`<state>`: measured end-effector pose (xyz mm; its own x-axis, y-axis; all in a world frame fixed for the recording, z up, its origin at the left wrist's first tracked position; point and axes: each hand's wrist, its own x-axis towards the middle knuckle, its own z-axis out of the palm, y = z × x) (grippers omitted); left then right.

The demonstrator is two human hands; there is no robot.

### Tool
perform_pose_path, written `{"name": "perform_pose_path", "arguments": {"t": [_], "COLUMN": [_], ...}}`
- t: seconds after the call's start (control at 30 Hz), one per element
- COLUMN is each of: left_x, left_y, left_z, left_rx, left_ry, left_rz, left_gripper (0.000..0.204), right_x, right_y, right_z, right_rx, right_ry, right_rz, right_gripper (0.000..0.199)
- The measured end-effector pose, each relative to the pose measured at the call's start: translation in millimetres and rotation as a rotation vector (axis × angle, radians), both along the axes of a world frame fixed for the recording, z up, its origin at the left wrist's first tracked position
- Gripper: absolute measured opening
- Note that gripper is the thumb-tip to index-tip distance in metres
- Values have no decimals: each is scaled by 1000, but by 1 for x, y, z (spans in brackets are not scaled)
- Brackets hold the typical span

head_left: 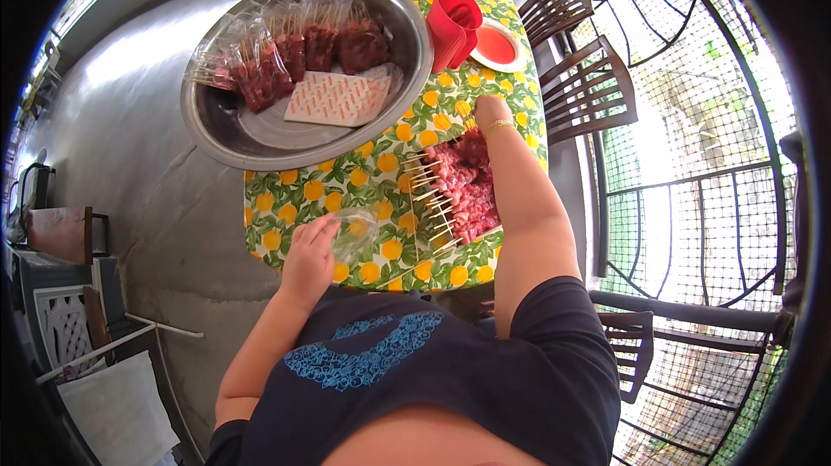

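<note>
My left hand (313, 251) pinches a clear plastic bag (355, 234) above the near part of the table. At the far end of a pile of raw meat skewers (463, 193), my right hand (493, 111) is closed around stick ends, its fingertips partly hidden. Darker red meat lies just below that hand. Most of the pile's sticks point left. Left of the pile and farther off, a big metal basin (201, 124) holds several bagged meat skewers (290, 46) and a white packet with an orange pattern (333, 100).
A fruit-patterned cloth covers the table (294, 198). Behind the skewers stand a red container (452, 29) and a white plate with something red (496, 46). Wooden chairs (589, 85) line the right side, by a mesh-covered grille (692, 154). Grey floor (130, 120) lies left.
</note>
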<state>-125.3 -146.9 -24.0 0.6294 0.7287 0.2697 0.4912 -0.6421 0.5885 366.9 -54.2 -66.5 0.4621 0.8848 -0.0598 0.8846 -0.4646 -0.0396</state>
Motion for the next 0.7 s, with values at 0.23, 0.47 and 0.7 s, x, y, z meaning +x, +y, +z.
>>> {"name": "perform_pose_path", "arguments": {"t": [0.23,0.47,0.7], "left_x": [-3,-4,-4], "left_y": [-6,-10,-11], "left_z": [-1,-2,-6], "left_rx": [4,-17,-37], "left_ry": [-2,-24,-29], "left_rz": [22,14,-1], "left_gripper": [48,47,47], "right_x": [-16,0,21], "right_y": [4,-8,-70], "right_z": [4,6,49], "right_rx": [-26,15,513], "right_ry": [-43,-26,239], "right_rz": [-190,-46,-191], "right_gripper": [23,22,21]}}
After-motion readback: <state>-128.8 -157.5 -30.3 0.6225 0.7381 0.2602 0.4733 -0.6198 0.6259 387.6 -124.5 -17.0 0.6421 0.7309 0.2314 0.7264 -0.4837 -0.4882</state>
